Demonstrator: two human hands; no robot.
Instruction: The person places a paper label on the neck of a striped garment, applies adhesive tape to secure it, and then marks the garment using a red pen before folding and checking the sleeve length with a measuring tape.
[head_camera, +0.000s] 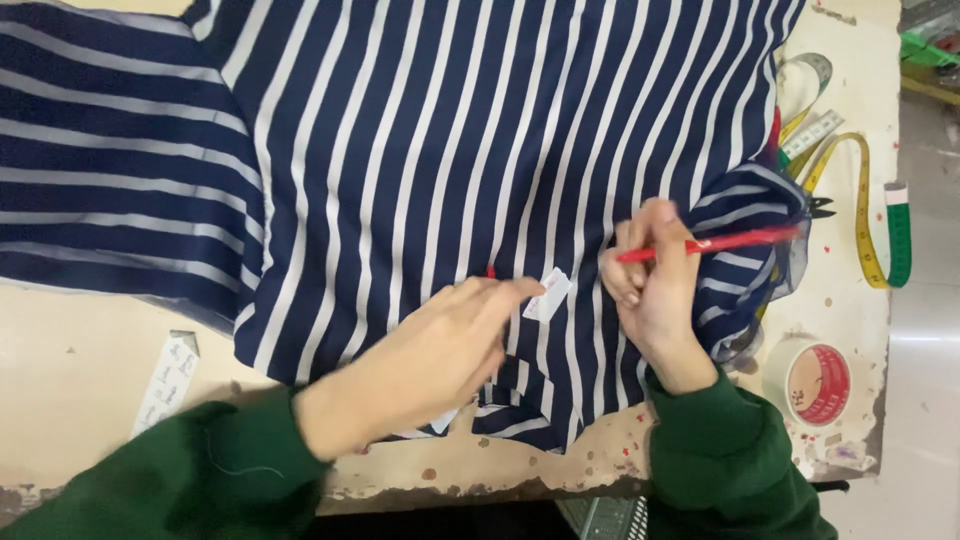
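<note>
Navy shirt with white stripes (480, 140) spread flat over a worn beige tabletop (90, 370), covering most of it, one sleeve running out to the left. Small white label (548, 294) lying on the shirt near its lower hem, tilted, roughly at the middle of the garment's width. Left hand (430, 355) resting on the shirt just left of that label, palm down, fingers (505, 295) stretched out flat and held together, tips touching or almost touching the label's left edge; nothing gripped. Right hand (655, 275) just right of the label, curled shut around a red pen (710, 243), held nearly level with its far end pointing right, out over the bunched right edge of the shirt. Tiny red mark (490, 271) on the shirt just left of and above the label. Both forearms in dark green sleeves (720, 460) entering from below the shirt's hem.

Off the shirt's right edge: yellow-and-green tape measure (868, 220) looped on the tabletop, and below it a roll of tape with a red core (815, 383). Off the shirt's lower left corner: white paper strip (168, 382) with small printed marks, lying on the bare tabletop, well apart from both hands.
</note>
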